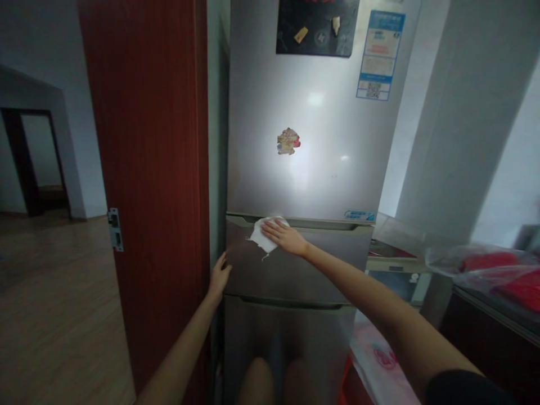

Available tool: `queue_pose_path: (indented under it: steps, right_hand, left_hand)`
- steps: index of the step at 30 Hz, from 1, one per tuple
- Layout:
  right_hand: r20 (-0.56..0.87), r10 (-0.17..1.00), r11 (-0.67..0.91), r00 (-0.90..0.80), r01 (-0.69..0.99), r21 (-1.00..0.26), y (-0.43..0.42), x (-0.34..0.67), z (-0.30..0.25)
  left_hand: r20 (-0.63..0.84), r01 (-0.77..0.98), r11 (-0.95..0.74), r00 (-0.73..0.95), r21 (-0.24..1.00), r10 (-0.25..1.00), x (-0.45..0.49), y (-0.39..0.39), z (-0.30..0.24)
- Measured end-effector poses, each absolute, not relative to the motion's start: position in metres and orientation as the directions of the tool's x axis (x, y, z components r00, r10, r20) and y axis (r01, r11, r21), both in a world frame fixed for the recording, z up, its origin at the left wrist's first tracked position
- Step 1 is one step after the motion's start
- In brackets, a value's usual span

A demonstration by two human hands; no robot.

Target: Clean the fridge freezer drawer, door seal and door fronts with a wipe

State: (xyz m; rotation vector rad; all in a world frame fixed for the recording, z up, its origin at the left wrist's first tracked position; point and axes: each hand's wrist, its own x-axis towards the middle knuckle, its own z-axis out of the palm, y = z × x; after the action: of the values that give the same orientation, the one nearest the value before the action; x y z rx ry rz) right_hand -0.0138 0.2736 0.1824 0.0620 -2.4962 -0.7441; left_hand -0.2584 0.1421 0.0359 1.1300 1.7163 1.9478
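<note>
A silver refrigerator (pixel 261 180) with three stacked doors stands straight in front of me. My right hand (pixel 289 237) presses a white cloth (pixel 264 236) with frayed edges flat against the top left of the middle door (pixel 295 270), just below the seam under the upper door. Loose threads hang from the cloth. My left hand (pixel 220 275) touches the left edge of the refrigerator beside the middle door, its fingers apart and slightly bent.
Close on the left stands a reddish-brown wooden door (pixel 156 169) with a metal latch plate (pixel 115 229). A black panel (pixel 316 34), a label (pixel 381 55) and a worn sticker (pixel 288 141) are on the upper door. Plastic-wrapped red things (pixel 493 264) lie at right.
</note>
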Motion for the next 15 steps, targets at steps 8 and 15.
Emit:
queue_pose_path:
  steps: [8, 15]
  right_hand:
    - [0.46, -0.038, 0.857, -0.887, 0.208, 0.471, 0.297, 0.111, 0.177]
    - [0.555, -0.058, 0.857, -0.83, 0.243, 0.454, 0.295, 0.089, 0.167]
  left_hand:
    - [0.289, 0.15, -0.253, -0.635, 0.956, 0.716, -0.253, 0.132, 0.021]
    - [0.285, 0.088, -0.304, -0.658, 0.948, 0.697, -0.243, 0.122, -0.001]
